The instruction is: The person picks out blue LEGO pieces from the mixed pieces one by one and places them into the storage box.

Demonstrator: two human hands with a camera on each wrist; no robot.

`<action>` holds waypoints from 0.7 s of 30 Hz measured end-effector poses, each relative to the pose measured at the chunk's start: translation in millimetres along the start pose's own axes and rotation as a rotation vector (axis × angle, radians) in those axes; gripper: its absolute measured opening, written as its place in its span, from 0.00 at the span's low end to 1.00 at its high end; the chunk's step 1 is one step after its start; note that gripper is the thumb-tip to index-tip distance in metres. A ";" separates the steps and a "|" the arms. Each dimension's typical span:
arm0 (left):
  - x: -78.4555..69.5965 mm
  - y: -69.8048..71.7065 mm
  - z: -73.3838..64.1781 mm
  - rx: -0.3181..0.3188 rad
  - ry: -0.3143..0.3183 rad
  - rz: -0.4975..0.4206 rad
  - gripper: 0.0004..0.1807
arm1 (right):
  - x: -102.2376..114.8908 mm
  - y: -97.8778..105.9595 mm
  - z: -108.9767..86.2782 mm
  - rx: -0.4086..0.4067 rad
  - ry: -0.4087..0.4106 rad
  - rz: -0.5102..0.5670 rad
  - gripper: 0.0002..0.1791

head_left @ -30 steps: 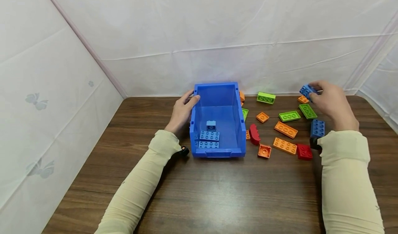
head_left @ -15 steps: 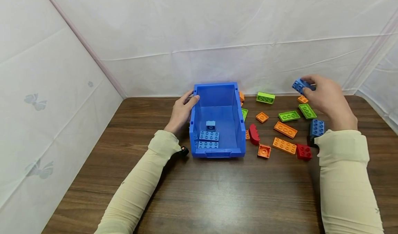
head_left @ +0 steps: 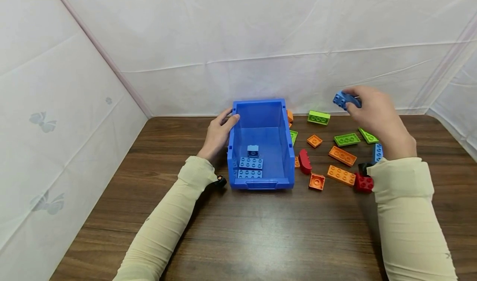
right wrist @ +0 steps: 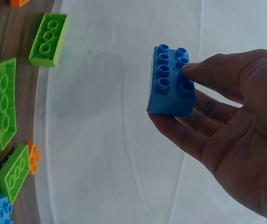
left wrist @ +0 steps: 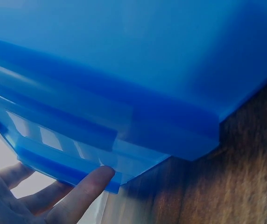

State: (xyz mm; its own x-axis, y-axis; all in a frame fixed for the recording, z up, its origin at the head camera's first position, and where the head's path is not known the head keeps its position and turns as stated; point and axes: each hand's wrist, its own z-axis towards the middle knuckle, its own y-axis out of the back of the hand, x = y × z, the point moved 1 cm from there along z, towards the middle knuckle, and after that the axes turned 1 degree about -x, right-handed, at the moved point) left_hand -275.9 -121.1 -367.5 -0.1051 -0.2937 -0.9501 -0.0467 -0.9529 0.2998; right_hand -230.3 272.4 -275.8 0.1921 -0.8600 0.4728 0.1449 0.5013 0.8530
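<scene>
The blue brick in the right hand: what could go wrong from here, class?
The blue brick is held only between thumb and fingers of the right hand, above the table, so it might slip and fall.

A low move left could knock the red curved brick.

The left hand grips one side of the blue bin; a bump might turn it.

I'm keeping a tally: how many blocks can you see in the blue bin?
3 in the bin: a small block furthest back, a longer block in front of it, and another longer one nearest the front wall. That wall might hide more.
</scene>
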 end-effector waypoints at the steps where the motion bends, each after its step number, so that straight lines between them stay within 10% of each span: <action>1: 0.0 0.0 0.0 0.000 -0.001 0.001 0.36 | 2.4 -0.5 0.4 0.001 0.014 -0.004 0.24; 11: 0.6 1.7 -0.8 -0.002 -0.016 0.013 0.34 | 34.0 -8.7 0.2 -0.015 0.166 -0.049 0.23; 21: 1.2 -2.2 -2.4 0.019 0.002 0.019 0.36 | 70.3 -22.5 -15.4 -0.231 0.387 0.029 0.19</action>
State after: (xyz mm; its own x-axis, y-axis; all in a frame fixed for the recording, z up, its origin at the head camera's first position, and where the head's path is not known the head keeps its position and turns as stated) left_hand -273.6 -119.6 -369.6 -0.1040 -0.3122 -0.9443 -0.0634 -0.9454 0.3196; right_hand -205.1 202.1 -265.1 0.5417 -0.7683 0.3410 0.3384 0.5707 0.7482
